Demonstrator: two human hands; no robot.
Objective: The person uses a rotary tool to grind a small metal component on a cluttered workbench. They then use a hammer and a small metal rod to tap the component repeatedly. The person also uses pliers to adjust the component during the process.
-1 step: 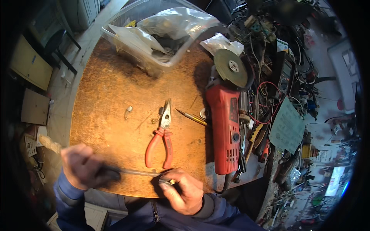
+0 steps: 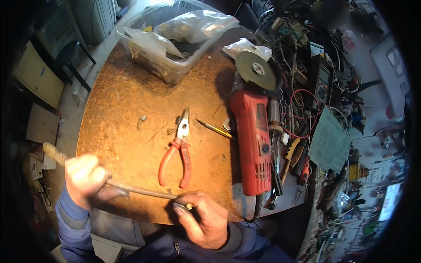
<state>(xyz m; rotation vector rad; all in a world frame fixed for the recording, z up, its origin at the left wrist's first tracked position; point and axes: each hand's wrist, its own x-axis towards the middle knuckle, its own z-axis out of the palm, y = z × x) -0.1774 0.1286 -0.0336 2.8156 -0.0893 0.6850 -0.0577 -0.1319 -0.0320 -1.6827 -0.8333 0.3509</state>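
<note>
My left hand (image 2: 85,177) is closed round a slim round file (image 2: 142,190) near its tan handle (image 2: 55,153). The file runs across the table's front edge, and its tip meets the fingers of my right hand (image 2: 204,221). Between that thumb and forefinger I pinch a small brass-coloured piece (image 2: 188,206), mostly hidden by the fingers. Red-handled pliers (image 2: 176,153) lie just beyond the file, jaws pointing away from me. A small pale metal bit (image 2: 142,119) sits to the left of them.
To the right, a red angle grinder (image 2: 252,140) lies with its disc facing up, beside a pointed yellow tool (image 2: 215,129). A clear plastic bin (image 2: 188,65) with bags stands at the back. Tangled wires and a multimeter (image 2: 323,79) crowd the right side.
My left hand and the file handle have shifted slightly away from me, and the hand is less blurred. My right hand keeps its pinch. The whole view has shifted a little.
</note>
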